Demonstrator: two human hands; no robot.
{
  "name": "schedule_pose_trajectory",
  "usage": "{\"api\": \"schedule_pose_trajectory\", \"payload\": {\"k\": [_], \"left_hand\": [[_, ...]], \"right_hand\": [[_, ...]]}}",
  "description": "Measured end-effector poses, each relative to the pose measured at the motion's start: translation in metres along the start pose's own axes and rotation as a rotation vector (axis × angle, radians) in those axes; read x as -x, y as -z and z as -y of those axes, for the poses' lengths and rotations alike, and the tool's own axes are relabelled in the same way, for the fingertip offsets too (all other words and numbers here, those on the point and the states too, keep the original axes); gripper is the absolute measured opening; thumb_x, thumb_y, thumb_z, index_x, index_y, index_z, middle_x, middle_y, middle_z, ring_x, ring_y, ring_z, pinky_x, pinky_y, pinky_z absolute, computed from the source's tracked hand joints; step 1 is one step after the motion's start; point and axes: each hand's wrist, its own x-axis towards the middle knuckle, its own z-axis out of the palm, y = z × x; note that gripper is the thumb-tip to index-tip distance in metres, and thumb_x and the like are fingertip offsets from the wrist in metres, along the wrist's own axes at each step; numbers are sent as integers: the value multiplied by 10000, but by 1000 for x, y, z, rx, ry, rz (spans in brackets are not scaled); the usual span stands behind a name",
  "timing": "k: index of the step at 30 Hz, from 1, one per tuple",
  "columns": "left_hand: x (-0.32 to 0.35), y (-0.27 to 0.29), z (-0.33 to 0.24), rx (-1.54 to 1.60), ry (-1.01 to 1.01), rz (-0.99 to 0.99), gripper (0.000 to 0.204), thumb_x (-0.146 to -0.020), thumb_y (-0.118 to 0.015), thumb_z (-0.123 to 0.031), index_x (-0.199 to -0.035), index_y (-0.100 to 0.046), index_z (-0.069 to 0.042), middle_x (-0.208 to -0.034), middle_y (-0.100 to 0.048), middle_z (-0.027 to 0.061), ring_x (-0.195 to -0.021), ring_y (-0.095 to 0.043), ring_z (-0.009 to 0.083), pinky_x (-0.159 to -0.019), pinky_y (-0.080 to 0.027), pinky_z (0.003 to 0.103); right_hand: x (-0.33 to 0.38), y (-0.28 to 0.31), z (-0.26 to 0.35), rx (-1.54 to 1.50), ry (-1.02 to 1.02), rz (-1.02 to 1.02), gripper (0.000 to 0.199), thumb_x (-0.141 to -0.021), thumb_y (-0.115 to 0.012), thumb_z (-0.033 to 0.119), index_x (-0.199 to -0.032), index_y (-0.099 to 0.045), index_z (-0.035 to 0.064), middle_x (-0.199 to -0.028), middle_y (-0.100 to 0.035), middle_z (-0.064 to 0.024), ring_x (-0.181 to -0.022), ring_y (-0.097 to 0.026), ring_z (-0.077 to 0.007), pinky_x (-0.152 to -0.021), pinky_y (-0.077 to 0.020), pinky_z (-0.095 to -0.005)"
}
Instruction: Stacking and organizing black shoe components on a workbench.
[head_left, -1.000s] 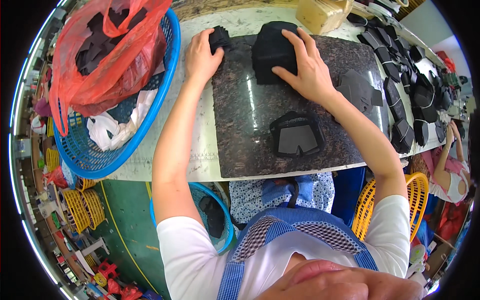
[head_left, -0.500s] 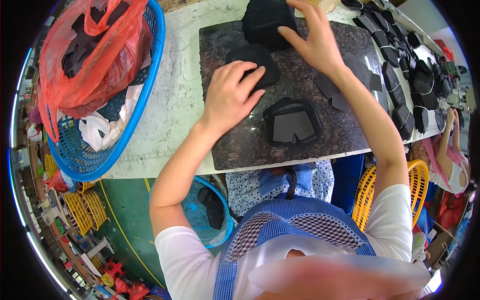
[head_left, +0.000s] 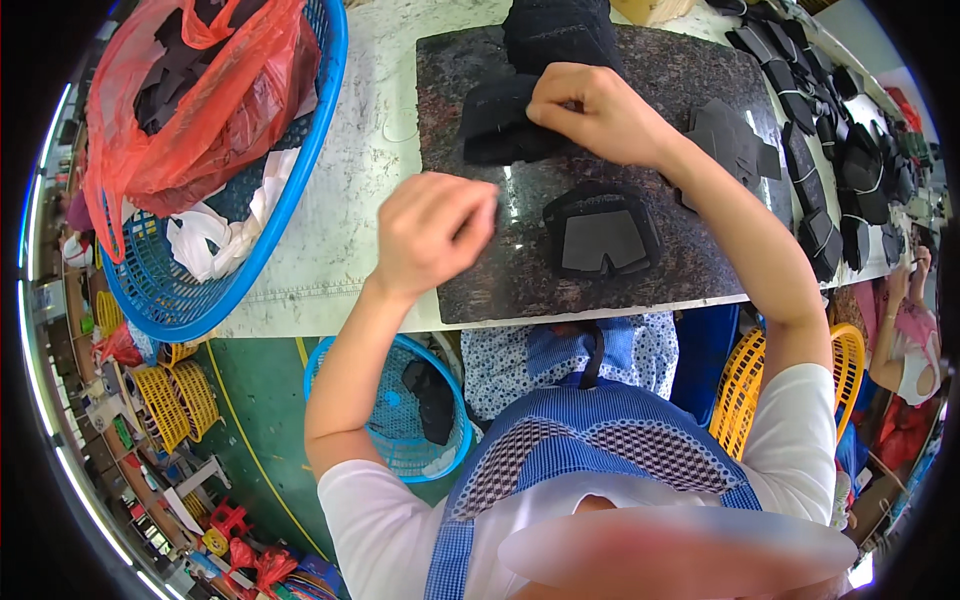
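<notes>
My right hand is closed in a pinch at the right edge of a black fabric piece, which lies on a dark speckled stone slab. To the left, my left hand hovers near the slab's left edge with its fingers curled and pressed together; whatever they may hold is hidden. Beyond the right hand stands a thick stack of black fabric pieces. Nearer me lies a black fabric piece with a grey notched piece on top.
Loose grey cut pieces lie on the slab's right. Tied black bundles line the table's right side. A blue basket holding a red plastic bag stands at left. Below are a light-blue basket and a yellow basket.
My left hand has left the black fabric piece, moved toward me and curled closed. My right hand has come down from the stack to that piece, its spread fingers now pinched.
</notes>
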Motion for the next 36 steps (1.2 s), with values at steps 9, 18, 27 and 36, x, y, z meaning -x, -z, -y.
{"api": "schedule_pose_trajectory", "payload": {"k": [9,18,27,36], "left_hand": [[-38,-28,8,-176,-115,123,199,-857,-744,-137,-1038,-704,-63,-1098,-691,71,-1069,-644,290,-912,-496,407],[-67,-67,-57,137,-252,267,171,-839,-758,-123,-992,-700,-73,-1017,-698,67,-969,-674,275,-855,-530,390],[-82,-87,-60,397,135,231,251,-877,-745,-91,-1116,-681,-51,-1052,-698,101,-958,-703,225,-828,-564,325],[-78,-107,-95,315,-443,512,324,-873,-770,-203,-1130,-683,-25,-1137,-697,140,-1034,-682,329,-914,-559,394]], "right_hand": [[88,66,57,659,495,-408,212,-775,-806,170,-928,-746,37,-885,-715,-23,-826,-672,-227,-724,-526,-347],[139,77,32,675,-153,-427,382,-744,-817,146,-1108,-711,94,-1258,-630,-105,-1143,-602,-296,-950,-502,-440],[152,82,9,-92,-485,-512,144,-937,-715,106,-998,-604,37,-937,-686,-50,-867,-681,-105,-672,-533,-270],[160,84,16,-1188,-580,-471,239,-1009,-600,166,-1197,-597,19,-1220,-658,-79,-1129,-635,-148,-974,-529,-344]]}}
